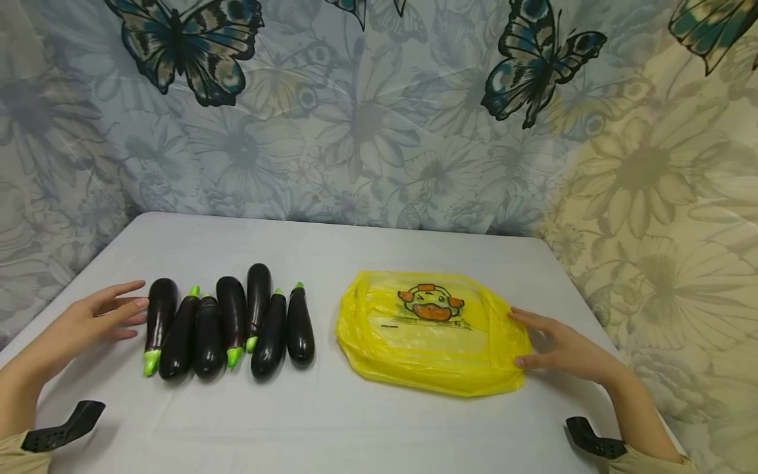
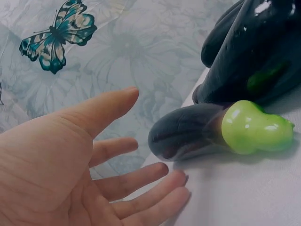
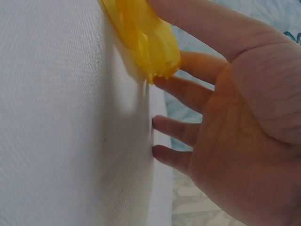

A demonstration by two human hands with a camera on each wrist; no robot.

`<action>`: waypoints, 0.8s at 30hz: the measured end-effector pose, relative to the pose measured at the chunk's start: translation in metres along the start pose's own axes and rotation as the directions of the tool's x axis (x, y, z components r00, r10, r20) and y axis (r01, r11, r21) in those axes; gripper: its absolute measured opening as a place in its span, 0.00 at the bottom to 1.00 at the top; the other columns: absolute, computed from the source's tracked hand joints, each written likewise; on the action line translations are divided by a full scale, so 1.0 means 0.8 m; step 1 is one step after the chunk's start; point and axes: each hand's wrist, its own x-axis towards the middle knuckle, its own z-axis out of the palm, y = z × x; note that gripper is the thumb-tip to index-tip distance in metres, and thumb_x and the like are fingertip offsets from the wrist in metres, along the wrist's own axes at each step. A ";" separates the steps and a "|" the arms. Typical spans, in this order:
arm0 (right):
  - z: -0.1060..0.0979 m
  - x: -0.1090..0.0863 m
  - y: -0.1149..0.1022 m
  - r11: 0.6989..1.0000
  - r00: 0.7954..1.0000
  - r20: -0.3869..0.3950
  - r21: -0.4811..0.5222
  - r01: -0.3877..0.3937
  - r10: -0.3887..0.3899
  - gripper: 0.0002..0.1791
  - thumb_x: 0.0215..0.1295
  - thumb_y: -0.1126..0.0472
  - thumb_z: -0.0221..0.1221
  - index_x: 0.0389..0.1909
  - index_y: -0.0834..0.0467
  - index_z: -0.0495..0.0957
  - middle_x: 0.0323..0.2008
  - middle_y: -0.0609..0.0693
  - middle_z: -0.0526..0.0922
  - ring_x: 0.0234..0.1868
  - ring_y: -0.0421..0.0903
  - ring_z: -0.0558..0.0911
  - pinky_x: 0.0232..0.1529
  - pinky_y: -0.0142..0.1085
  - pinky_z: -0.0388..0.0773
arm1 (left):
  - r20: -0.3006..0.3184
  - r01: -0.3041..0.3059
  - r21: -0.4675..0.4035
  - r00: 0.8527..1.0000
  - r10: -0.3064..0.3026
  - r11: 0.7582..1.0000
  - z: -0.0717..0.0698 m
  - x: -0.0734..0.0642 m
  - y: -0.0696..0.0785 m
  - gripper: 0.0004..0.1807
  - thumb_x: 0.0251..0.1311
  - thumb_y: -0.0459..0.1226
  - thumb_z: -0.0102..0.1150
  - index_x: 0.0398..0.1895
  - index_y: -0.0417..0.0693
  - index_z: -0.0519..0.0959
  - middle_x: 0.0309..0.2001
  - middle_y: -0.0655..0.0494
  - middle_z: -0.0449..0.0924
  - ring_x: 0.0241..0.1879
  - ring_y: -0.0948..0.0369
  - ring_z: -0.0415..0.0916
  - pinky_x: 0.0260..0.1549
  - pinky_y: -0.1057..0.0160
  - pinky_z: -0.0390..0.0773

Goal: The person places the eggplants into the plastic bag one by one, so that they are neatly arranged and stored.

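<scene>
Several dark purple eggplants with green stem ends lie side by side on the left of the white table. My left hand (image 1: 95, 322) is beside the leftmost eggplant (image 1: 160, 322), fingers loosely extended and holding nothing. In the left wrist view, that eggplant's green cap (image 2: 256, 127) lies beyond the fingertips. A yellow plastic bag (image 1: 435, 362) printed with a cartoon duck lies flat to the right. My right hand (image 1: 565, 345) touches the bag's right edge with thumb and fingers spread. The right wrist view has a crumpled corner of the bag (image 3: 155, 47) between the thumb and fingers.
The white tabletop (image 1: 331, 428) runs back to a hanging cloth (image 1: 367, 131) patterned with flowers and butterflies. Each wrist bears a black mount (image 1: 65, 428) near its sleeve. A gap of bare table separates the eggplants from the bag.
</scene>
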 end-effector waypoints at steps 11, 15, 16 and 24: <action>0.002 -0.004 0.004 1.000 1.000 -0.014 -0.006 -0.011 0.011 0.48 0.54 0.51 0.73 0.73 0.60 0.62 0.72 0.64 0.57 0.70 0.71 0.51 0.59 0.72 0.49 | 0.052 -0.015 -0.049 0.999 0.017 0.999 0.005 0.003 -0.002 0.45 0.69 0.46 0.59 0.80 0.47 0.44 0.65 0.23 0.59 0.43 0.68 0.80 0.37 0.60 0.83; 0.002 -0.003 0.004 1.000 1.000 -0.012 -0.008 -0.012 0.012 0.48 0.54 0.51 0.73 0.73 0.60 0.63 0.72 0.64 0.58 0.70 0.70 0.52 0.59 0.72 0.49 | 0.050 -0.020 -0.041 0.999 0.022 0.999 0.010 0.003 0.001 0.48 0.66 0.45 0.63 0.80 0.49 0.44 0.64 0.22 0.59 0.41 0.63 0.81 0.36 0.59 0.83; 0.002 -0.003 0.003 1.000 1.000 -0.013 -0.008 -0.013 0.013 0.48 0.54 0.51 0.73 0.73 0.60 0.63 0.72 0.64 0.58 0.70 0.70 0.52 0.60 0.72 0.49 | 0.047 -0.025 -0.040 0.999 0.027 0.999 0.011 0.003 0.001 0.48 0.65 0.45 0.64 0.80 0.49 0.44 0.64 0.22 0.59 0.42 0.63 0.81 0.36 0.59 0.83; 0.001 0.000 0.000 1.000 1.000 -0.004 0.000 -0.019 0.019 0.48 0.54 0.50 0.73 0.73 0.60 0.62 0.73 0.63 0.57 0.71 0.70 0.50 0.60 0.72 0.48 | 0.037 -0.052 0.011 0.998 0.051 0.999 0.013 0.002 0.001 0.49 0.64 0.45 0.65 0.80 0.49 0.44 0.63 0.23 0.61 0.44 0.69 0.77 0.35 0.60 0.83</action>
